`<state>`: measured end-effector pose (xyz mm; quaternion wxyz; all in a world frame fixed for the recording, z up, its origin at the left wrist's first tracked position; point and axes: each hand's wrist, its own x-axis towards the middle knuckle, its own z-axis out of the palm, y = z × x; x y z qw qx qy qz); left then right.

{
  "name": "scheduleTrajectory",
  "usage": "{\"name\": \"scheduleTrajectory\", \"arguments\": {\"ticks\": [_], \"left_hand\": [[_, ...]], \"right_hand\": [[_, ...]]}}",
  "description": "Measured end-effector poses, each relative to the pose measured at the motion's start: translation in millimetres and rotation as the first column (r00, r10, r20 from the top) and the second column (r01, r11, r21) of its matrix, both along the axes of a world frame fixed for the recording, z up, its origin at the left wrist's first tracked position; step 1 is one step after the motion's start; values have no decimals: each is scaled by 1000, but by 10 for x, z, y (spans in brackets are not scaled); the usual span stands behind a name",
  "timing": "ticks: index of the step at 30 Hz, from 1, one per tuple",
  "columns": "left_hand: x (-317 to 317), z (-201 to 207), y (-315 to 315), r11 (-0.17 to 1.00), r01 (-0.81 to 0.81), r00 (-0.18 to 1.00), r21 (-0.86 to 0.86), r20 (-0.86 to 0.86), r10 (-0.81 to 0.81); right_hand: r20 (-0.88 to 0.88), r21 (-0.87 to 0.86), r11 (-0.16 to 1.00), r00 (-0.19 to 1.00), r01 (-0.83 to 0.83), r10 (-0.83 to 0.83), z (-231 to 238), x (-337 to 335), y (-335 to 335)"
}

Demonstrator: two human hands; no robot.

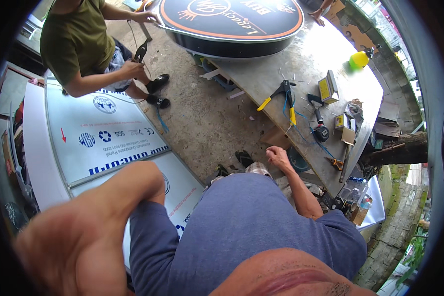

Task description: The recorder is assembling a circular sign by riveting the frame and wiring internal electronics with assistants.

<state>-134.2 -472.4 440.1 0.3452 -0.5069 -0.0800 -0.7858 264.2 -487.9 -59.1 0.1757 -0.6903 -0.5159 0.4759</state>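
Down near the middle of the view, the person's right hand (278, 157) hangs at the near edge of the workbench (301, 64), fingers curled loosely together and holding nothing, just short of the bench's rim and above the concrete floor (202, 113). Their left hand (69, 246) is raised very close to the camera, large and blurred — whether its fingers are apart or together cannot be told, and nothing shows in it. On the bench, nearest the right hand, lie a tool with yellow handles (279, 96), a black tape measure (321, 132) tangled in a thin blue cord (301, 130), and a hammer (347, 154) near the bench's right edge; a little farther along the bench stand small yellow boxes (326, 88), and at its far right side a yellow-green round thing (358, 60). A big dark oval sign (232, 22) with an orange border rests on the far end of the bench. To the left of the bench, across the floor, white panels with blue print (108, 138) lie flat. Another person in an olive shirt (74, 39) bends over by the sign's left end — one hand (145, 17) on the sign's rim, the other hand (133, 69) gripping pliers (141, 51).
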Motion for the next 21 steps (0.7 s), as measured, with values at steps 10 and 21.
{"name": "scheduleTrajectory", "arguments": {"ticks": [10, 21], "left_hand": [[627, -3241, 810, -294, 620, 728, -727, 673, -129], [576, -6195, -287, -868, 358, 932, -344, 188, 310]], "right_hand": [[-162, 94, 965, 960, 247, -230, 99, 375, 404], [-182, 187, 952, 961, 241, -207, 33, 902, 1217]]}}
